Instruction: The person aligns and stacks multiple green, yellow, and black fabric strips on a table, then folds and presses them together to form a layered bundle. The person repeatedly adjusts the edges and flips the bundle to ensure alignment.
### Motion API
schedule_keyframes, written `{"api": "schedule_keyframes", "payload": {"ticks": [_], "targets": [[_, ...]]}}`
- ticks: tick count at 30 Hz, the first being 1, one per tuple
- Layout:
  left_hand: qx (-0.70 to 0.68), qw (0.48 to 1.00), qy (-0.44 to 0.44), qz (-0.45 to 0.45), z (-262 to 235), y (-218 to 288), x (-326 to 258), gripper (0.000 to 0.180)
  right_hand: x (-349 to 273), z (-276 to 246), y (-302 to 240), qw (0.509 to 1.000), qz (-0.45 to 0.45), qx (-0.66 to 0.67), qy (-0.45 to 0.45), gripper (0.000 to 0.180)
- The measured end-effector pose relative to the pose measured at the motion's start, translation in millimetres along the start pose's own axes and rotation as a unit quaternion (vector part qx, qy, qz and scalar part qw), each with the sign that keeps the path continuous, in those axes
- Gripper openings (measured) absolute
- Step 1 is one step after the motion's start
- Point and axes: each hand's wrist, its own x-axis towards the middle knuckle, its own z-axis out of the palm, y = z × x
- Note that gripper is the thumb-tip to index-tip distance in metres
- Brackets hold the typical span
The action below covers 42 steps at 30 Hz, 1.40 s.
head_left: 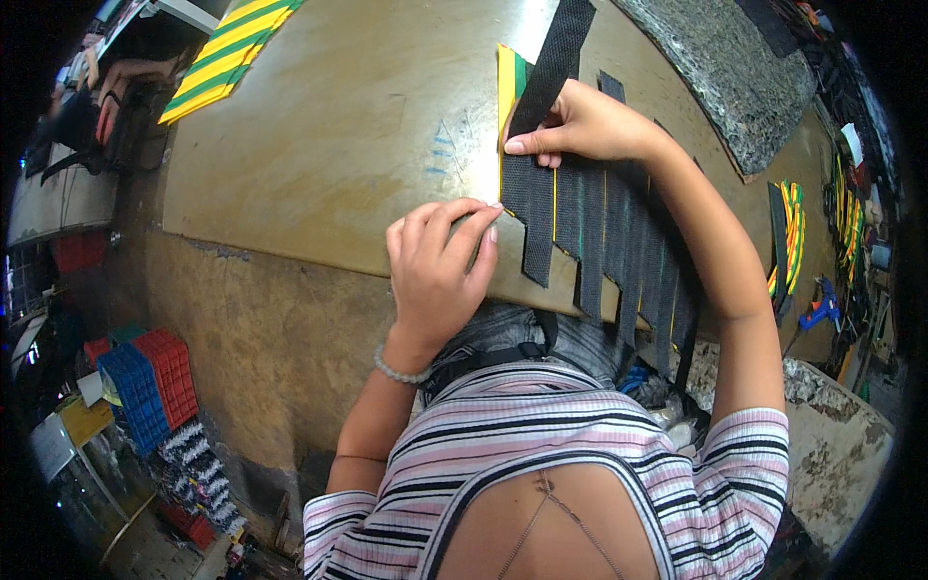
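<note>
My right hand (590,126) pinches a black webbing strap (556,68) between thumb and fingers, where it folds back and its loose end points away from me. Under it lies a yellow-and-green strip (506,87), showing along the left edge. My left hand (440,256) is curled, its fingertips at the near corner of that strip; the exact grip is partly hidden. To the right, several black webbing straps (590,232) lie side by side in a staggered row, their slanted ends towards me and thin yellow lines between them.
The table (319,145) is a broad brown board. More yellow-and-green strips (232,58) lie at its far left. On the right are a grey speckled slab (735,77), coloured strips (788,237) and a blue glue gun (822,307). Plastic crates (145,387) stand at lower left; another person's arm (130,82) shows at upper left.
</note>
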Motion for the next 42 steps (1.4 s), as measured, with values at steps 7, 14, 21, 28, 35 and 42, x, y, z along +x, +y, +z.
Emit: {"api": "schedule_keyframes", "payload": {"ticks": [7,14,21,28,35,42], "targets": [[0.018,1.0,-0.011,0.002,0,2,0,0.032,1,2,3,1.0,-0.012,-0.019,0.006,0.047],[0.123,0.986,-0.082,0.076,-6,4,-1,0.043,2,6,15,0.999,-0.046,-0.021,0.02,0.048],[0.134,0.981,-0.091,0.106,-7,2,0,0.043,0,3,0,0.998,-0.019,-0.057,0.016,0.045],[0.141,0.979,-0.085,0.123,-6,1,0,0.044,-2,-6,-14,0.998,0.014,-0.055,0.017,0.043],[0.138,0.98,-0.092,0.108,-5,3,-1,0.043,24,-24,6,0.985,-0.084,-0.07,0.135,0.044],[0.133,0.981,-0.096,0.103,-6,3,-1,0.043,17,-18,3,0.986,-0.03,-0.08,0.145,0.03]]}}
